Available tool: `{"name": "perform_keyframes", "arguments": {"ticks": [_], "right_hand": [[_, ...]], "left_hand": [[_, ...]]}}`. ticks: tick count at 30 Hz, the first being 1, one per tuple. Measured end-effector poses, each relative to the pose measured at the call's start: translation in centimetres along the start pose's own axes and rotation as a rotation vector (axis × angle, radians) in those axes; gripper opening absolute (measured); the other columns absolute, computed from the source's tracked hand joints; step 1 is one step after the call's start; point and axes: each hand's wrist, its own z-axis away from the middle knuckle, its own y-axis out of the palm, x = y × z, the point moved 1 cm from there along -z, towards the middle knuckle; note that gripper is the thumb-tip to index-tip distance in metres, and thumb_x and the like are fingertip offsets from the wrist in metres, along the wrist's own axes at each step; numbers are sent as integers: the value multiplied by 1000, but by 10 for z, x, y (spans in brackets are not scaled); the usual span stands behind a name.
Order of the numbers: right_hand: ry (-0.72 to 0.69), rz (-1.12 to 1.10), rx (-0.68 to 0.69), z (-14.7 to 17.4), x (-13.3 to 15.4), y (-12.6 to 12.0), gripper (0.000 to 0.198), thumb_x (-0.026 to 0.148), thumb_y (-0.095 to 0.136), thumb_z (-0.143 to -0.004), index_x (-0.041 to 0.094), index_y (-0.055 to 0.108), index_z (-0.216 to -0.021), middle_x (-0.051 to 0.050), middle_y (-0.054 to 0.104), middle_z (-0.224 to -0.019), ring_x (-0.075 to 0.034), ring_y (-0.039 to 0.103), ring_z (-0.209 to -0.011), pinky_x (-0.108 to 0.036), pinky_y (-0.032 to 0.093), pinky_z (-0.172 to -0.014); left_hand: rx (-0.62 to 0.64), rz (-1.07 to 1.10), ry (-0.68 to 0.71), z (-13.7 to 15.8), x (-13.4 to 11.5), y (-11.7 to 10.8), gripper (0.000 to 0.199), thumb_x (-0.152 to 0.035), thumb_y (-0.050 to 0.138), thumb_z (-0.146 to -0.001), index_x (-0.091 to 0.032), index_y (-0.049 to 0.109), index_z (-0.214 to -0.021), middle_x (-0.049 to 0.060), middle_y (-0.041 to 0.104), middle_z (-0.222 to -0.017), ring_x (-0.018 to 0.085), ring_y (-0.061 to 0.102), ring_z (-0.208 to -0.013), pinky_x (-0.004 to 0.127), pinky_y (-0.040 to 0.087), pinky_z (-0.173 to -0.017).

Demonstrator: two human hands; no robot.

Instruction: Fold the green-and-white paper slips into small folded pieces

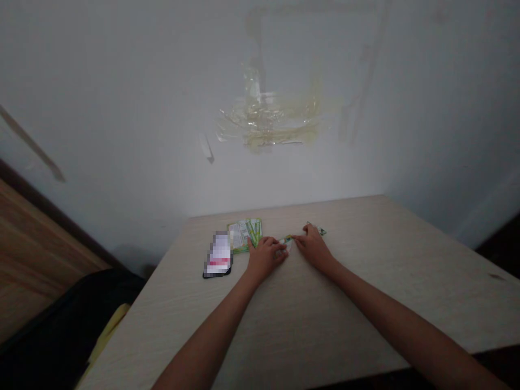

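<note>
Part position: the folded paper [288,238], a small printed strip in white, green and yellow, lies on the table [292,317] between the two hands, to the right of the phone [219,257] and the printed sheets [239,234]. A printed paper end [321,231] shows beyond the far right side of the right hand; whether it belongs to the same strip cannot be determined.

Left hand [265,255]: palm down. One finger stands apart at the near right edge of the sheets; the others bend rightward, tips at the strip's left portion. Whether they clamp it or only press it cannot be told.

Right hand [314,248]: the leading fingertips are close together at the strip's right portion, with another finger bent on the far side. A firm pinch cannot be confirmed.

Handling, as judged from appearance: the strip is likely very light and thin, with little stiffness except along any fold. Expect it to crease or tear under a sharp pull and to slide easily on the smooth tabletop. Hold points: press one end flat with the fingertips; grip the opposite end lightly at its edge.
</note>
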Motion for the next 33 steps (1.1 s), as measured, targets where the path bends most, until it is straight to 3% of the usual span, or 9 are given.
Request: {"name": "perform_keyframes", "arguments": {"ticks": [8,12,16,25,33], "right_hand": [[-34,-89,-26,4,-6,-2,24,24,57,-88,25,73,-107,-13,50,-113,-26,47,-108,-45,41,-95],[-49,-173,-45,5,-8,-4,20,22,60,-86,22,75,-99,-12,52,-113,-24,50,-108,-43,43,-96],[-72,-177,-23,5,-6,-6,16,21,62,-85,22,77,-90,-13,54,-112,-24,51,-107,-44,43,-95],[-136,-180,41,4,-3,-9,17,17,61,-83,22,76,-89,-12,54,-120,-24,52,-111,-45,43,-97],[-180,-233,121,4,6,-21,16,15,62,-82,21,76,-87,-9,58,-105,-20,55,-97,-38,45,-89]], "left_hand": [[-15,-2,18,1,0,-1,23,-47,57,-88,-38,67,-107,0,65,-111,26,49,-118,75,-3,-105],[-3,-5,9,1,-1,-2,24,-47,56,-88,-39,67,-108,0,64,-112,25,49,-118,74,-5,-105],[14,-13,1,1,-2,-3,25,-48,56,-88,-39,67,-109,0,64,-114,25,49,-118,74,-4,-105],[3,-24,20,1,-1,-2,25,-48,54,-89,-39,66,-109,0,63,-114,26,48,-117,76,-3,-104],[6,-29,9,0,-2,-1,25,-48,54,-89,-39,67,-109,1,63,-115,26,48,-118,74,-4,-105]]}}
